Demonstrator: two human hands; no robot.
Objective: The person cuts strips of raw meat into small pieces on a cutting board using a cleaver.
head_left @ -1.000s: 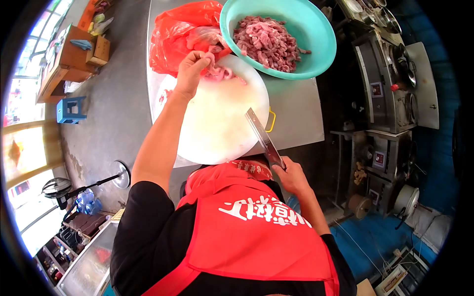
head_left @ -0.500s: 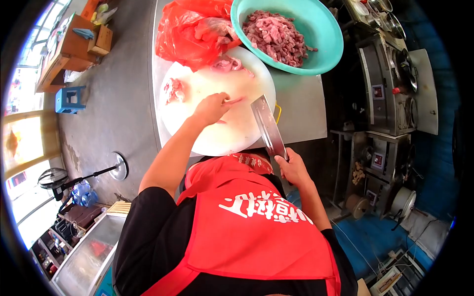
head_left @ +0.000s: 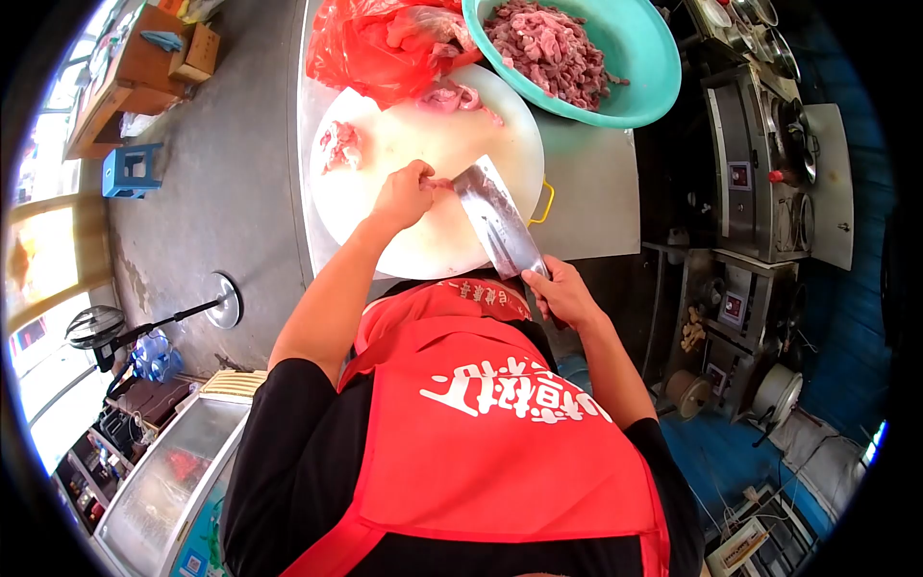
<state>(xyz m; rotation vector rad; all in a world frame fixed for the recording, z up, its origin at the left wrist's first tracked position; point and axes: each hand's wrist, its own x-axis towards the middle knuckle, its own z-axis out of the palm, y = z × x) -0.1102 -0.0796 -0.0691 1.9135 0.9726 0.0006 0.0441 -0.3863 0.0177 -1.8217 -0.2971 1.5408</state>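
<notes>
My right hand (head_left: 560, 291) grips the handle of a cleaver (head_left: 500, 219), whose broad blade lies tilted over the round white cutting board (head_left: 514, 125). On the board, my left hand (head_left: 404, 195) has its fingers closed on a thin strip of meat (head_left: 440, 185), right beside the blade's far end. A pale chunk of meat (head_left: 340, 146) rests at the board's left. Further pieces of meat (head_left: 452, 97) lie at its far side, by a red plastic bag (head_left: 361, 53) with meat showing at its opening.
A turquoise basin (head_left: 646, 87) of cut meat strips (head_left: 543, 48) stands behind the board on the right. The board has a yellow handle (head_left: 546, 203). Steel cooking equipment (head_left: 740, 163) lines the right; a blue stool (head_left: 132, 171) and a fan (head_left: 96, 328) stand left.
The cleaver has swung left and turned to show its broad face, its far end now against the meat strip by my left hand. The whole view has shifted slightly.
</notes>
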